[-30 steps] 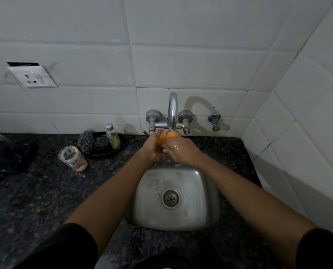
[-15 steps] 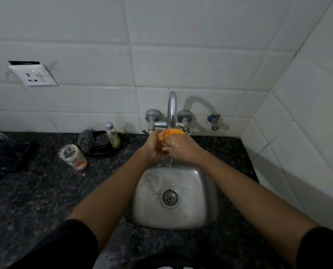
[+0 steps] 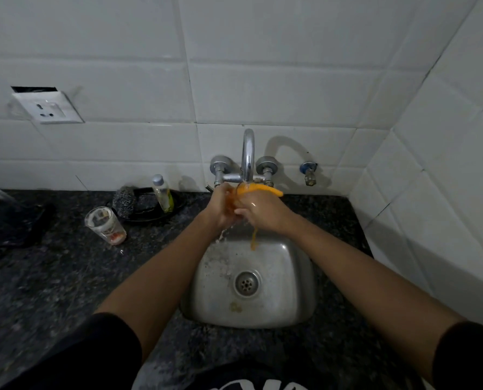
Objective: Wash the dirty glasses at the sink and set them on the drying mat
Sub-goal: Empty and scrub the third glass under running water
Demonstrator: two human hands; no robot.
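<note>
Under the faucet (image 3: 247, 153) I hold a glass (image 3: 265, 189) full of orange liquid, tilted over the back of the steel sink (image 3: 308, 280). My left hand (image 3: 220, 210) grips it from the left and my right hand (image 3: 264, 213) wraps it from the right, so most of the glass is hidden. A thin orange stream falls from my hands into the sink, and water splashes beside it. A second dirty glass (image 3: 105, 225) with red residue at its bottom stands on the dark counter to the left.
A black dish (image 3: 150, 213) behind the second glass holds a steel scrubber (image 3: 123, 199) and a small bottle (image 3: 163, 192). A dark plastic bag (image 3: 6, 218) lies at far left. A wall socket (image 3: 47, 108) and a spare valve (image 3: 308, 171) sit on the tiles.
The glass has tipped further over in my hands. Orange liquid now spills from it and runs down into the sink.
</note>
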